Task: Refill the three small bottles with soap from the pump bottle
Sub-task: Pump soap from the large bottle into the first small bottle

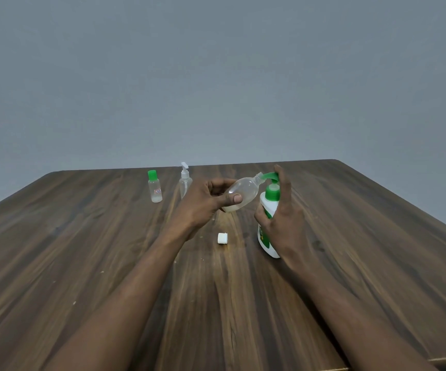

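Pump bottle [265, 243] is gripped by the right hand [283, 226]. The left hand [203, 202] holds a tilted clear bottle [244, 191], seemingly touching the nozzle [268, 176].

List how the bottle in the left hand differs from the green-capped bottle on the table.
The held bottle lies tilted in the left hand; the green-capped bottle stands upright on the table. The held bottle is open and shows no label; the green-capped bottle is capped and labelled. Both are clear.
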Demonstrator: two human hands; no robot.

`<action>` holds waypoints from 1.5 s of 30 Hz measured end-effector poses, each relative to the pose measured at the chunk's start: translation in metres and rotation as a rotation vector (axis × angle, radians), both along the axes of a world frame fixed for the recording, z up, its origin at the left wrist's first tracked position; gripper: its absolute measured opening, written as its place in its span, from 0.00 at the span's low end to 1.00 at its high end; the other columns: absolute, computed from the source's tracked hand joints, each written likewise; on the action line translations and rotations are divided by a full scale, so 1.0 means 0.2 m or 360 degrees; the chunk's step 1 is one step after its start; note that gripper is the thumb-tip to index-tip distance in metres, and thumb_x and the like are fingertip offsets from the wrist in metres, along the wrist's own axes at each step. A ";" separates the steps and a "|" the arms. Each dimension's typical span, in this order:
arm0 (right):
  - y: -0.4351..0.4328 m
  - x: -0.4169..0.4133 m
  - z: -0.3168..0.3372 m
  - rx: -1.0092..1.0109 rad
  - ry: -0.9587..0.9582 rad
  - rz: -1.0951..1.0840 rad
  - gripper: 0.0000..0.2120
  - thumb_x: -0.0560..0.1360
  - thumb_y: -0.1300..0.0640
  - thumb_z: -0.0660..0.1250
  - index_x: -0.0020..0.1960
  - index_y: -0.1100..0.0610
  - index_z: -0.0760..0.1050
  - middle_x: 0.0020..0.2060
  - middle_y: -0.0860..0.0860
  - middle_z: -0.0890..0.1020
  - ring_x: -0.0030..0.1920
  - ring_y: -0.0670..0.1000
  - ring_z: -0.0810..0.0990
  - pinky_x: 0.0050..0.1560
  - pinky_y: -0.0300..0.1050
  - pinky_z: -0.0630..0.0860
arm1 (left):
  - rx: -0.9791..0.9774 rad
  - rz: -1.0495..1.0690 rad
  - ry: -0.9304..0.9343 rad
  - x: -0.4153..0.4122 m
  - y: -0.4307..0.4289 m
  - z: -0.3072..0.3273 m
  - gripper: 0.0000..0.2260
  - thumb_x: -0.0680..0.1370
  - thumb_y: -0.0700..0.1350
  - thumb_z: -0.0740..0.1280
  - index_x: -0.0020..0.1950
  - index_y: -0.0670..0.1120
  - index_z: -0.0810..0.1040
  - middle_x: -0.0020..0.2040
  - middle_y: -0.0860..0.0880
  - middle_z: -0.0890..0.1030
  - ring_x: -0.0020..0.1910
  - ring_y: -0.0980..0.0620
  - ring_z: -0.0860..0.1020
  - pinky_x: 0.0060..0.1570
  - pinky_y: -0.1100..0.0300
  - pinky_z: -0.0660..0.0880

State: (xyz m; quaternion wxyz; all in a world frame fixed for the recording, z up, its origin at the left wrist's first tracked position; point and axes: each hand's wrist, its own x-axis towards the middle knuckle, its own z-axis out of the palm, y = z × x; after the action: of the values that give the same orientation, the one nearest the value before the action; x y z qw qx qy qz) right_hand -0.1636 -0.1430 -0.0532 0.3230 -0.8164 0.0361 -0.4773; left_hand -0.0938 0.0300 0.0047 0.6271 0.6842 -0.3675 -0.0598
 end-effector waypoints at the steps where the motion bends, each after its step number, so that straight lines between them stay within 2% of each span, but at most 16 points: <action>1: 0.00 0.00 0.00 0.0004 0.0002 -0.0002 0.40 0.74 0.57 0.72 0.78 0.46 0.54 0.45 0.47 0.78 0.38 0.47 0.78 0.38 0.38 0.71 | -0.0009 -0.0002 0.0000 0.00 0.00 0.00 0.13 0.75 0.38 0.75 0.50 0.58 0.84 0.46 0.57 0.88 0.47 0.60 0.85 0.52 0.62 0.81; 3: -0.01 0.01 -0.01 -0.0013 -0.0003 -0.0019 0.39 0.73 0.57 0.71 0.77 0.44 0.54 0.44 0.46 0.78 0.36 0.46 0.77 0.36 0.35 0.71 | -0.0020 -0.0005 0.0007 0.00 0.00 0.00 0.13 0.75 0.38 0.75 0.49 0.58 0.84 0.46 0.57 0.88 0.47 0.60 0.85 0.50 0.62 0.81; 6: -0.02 0.02 -0.02 -0.0029 -0.0025 -0.0030 0.39 0.73 0.58 0.72 0.76 0.44 0.55 0.44 0.45 0.78 0.36 0.46 0.77 0.36 0.27 0.67 | -0.0018 -0.0017 0.0029 0.01 0.00 -0.01 0.13 0.75 0.39 0.75 0.51 0.57 0.84 0.47 0.56 0.88 0.48 0.59 0.85 0.50 0.62 0.81; 11: -0.01 0.02 -0.02 -0.0043 -0.0055 -0.0052 0.32 0.75 0.56 0.71 0.74 0.49 0.60 0.47 0.42 0.76 0.40 0.42 0.73 0.37 0.34 0.65 | -0.0003 -0.0034 0.0031 0.01 0.00 -0.01 0.12 0.75 0.39 0.75 0.52 0.56 0.85 0.48 0.55 0.88 0.49 0.58 0.85 0.54 0.62 0.80; 13: -0.01 0.02 -0.02 -0.0038 -0.0088 -0.0042 0.30 0.75 0.57 0.72 0.73 0.53 0.63 0.49 0.42 0.76 0.42 0.40 0.71 0.39 0.33 0.64 | 0.0004 -0.0043 0.0033 0.01 0.00 -0.02 0.12 0.75 0.39 0.75 0.53 0.55 0.85 0.49 0.55 0.88 0.50 0.58 0.85 0.53 0.65 0.81; 15: -0.01 0.03 -0.02 -0.0040 -0.0110 -0.0031 0.29 0.75 0.58 0.71 0.72 0.51 0.62 0.49 0.42 0.75 0.42 0.38 0.70 0.39 0.30 0.64 | -0.0005 -0.0044 0.0048 0.01 0.00 -0.03 0.12 0.75 0.38 0.75 0.54 0.53 0.85 0.49 0.55 0.88 0.50 0.59 0.85 0.51 0.67 0.80; 18: -0.01 0.02 -0.02 -0.0040 -0.0086 -0.0026 0.33 0.75 0.57 0.71 0.75 0.47 0.58 0.46 0.42 0.75 0.38 0.41 0.72 0.38 0.23 0.67 | -0.0018 -0.0047 0.0056 0.00 0.00 -0.03 0.12 0.75 0.38 0.75 0.55 0.52 0.84 0.51 0.53 0.88 0.52 0.57 0.85 0.54 0.61 0.81; 21: -0.01 0.02 -0.02 -0.0047 -0.0014 -0.0049 0.40 0.75 0.54 0.71 0.78 0.41 0.52 0.42 0.41 0.75 0.37 0.37 0.76 0.33 0.26 0.67 | -0.0032 -0.0062 0.0065 0.00 0.00 -0.01 0.12 0.75 0.40 0.75 0.54 0.53 0.85 0.51 0.53 0.88 0.51 0.56 0.85 0.57 0.59 0.80; 24: -0.02 0.02 -0.02 -0.0039 0.0001 -0.0046 0.41 0.74 0.52 0.70 0.78 0.39 0.50 0.42 0.41 0.75 0.36 0.37 0.76 0.33 0.26 0.65 | -0.0032 -0.0062 0.0073 0.00 -0.01 0.00 0.12 0.74 0.40 0.75 0.53 0.55 0.85 0.50 0.53 0.88 0.50 0.56 0.85 0.55 0.59 0.81; 28: -0.02 0.02 -0.03 -0.0029 -0.0014 -0.0041 0.39 0.74 0.54 0.72 0.76 0.40 0.53 0.41 0.38 0.74 0.37 0.36 0.76 0.34 0.26 0.66 | -0.0026 -0.0052 0.0069 0.00 0.00 0.00 0.11 0.74 0.41 0.76 0.52 0.55 0.85 0.49 0.53 0.88 0.50 0.56 0.85 0.53 0.59 0.81; 31: -0.02 0.03 -0.03 -0.0045 -0.0059 -0.0061 0.34 0.75 0.56 0.71 0.74 0.45 0.58 0.44 0.41 0.75 0.35 0.44 0.72 0.34 0.34 0.65 | -0.0003 -0.0040 0.0081 0.00 0.00 -0.01 0.11 0.74 0.41 0.75 0.55 0.52 0.85 0.51 0.51 0.88 0.52 0.52 0.85 0.55 0.56 0.81; 34: 0.00 0.03 -0.02 -0.0051 -0.0126 -0.0043 0.29 0.75 0.58 0.72 0.71 0.50 0.62 0.48 0.42 0.75 0.41 0.40 0.71 0.38 0.33 0.64 | 0.0016 -0.0053 0.0088 -0.01 0.01 -0.03 0.11 0.75 0.40 0.75 0.55 0.52 0.85 0.51 0.51 0.88 0.53 0.53 0.85 0.57 0.57 0.80; 37: 0.00 0.02 -0.02 -0.0035 -0.0105 -0.0047 0.28 0.76 0.57 0.71 0.71 0.49 0.62 0.47 0.42 0.75 0.39 0.42 0.72 0.38 0.35 0.67 | 0.0013 -0.0042 0.0105 -0.01 0.01 -0.03 0.11 0.75 0.41 0.75 0.53 0.55 0.85 0.51 0.52 0.88 0.52 0.53 0.85 0.57 0.54 0.80; 40: 0.00 0.01 -0.01 -0.0039 -0.0062 -0.0034 0.33 0.76 0.55 0.71 0.75 0.46 0.58 0.47 0.41 0.75 0.37 0.40 0.74 0.37 0.28 0.69 | -0.0035 -0.0048 0.0110 -0.01 0.00 -0.03 0.11 0.74 0.41 0.76 0.51 0.56 0.86 0.51 0.50 0.88 0.52 0.52 0.85 0.56 0.53 0.81; 42: 0.00 0.01 -0.01 -0.0025 -0.0046 -0.0011 0.37 0.75 0.55 0.72 0.77 0.45 0.55 0.46 0.41 0.75 0.40 0.33 0.76 0.40 0.23 0.68 | -0.0074 -0.0083 0.0104 -0.01 -0.01 -0.02 0.12 0.74 0.40 0.76 0.49 0.59 0.87 0.50 0.51 0.88 0.51 0.54 0.86 0.53 0.58 0.82; 45: 0.00 0.01 -0.01 -0.0007 -0.0016 -0.0023 0.38 0.75 0.55 0.73 0.78 0.48 0.56 0.44 0.41 0.75 0.38 0.32 0.75 0.39 0.21 0.66 | -0.0110 -0.0097 0.0086 -0.02 -0.01 -0.02 0.13 0.74 0.41 0.76 0.48 0.61 0.87 0.50 0.53 0.88 0.52 0.55 0.86 0.53 0.62 0.82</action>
State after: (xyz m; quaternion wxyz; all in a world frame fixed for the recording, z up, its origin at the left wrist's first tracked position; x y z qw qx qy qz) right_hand -0.1625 -0.1429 -0.0545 0.3180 -0.8144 0.0393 -0.4837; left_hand -0.0971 0.0281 -0.0002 0.6579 0.6488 -0.3730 -0.0845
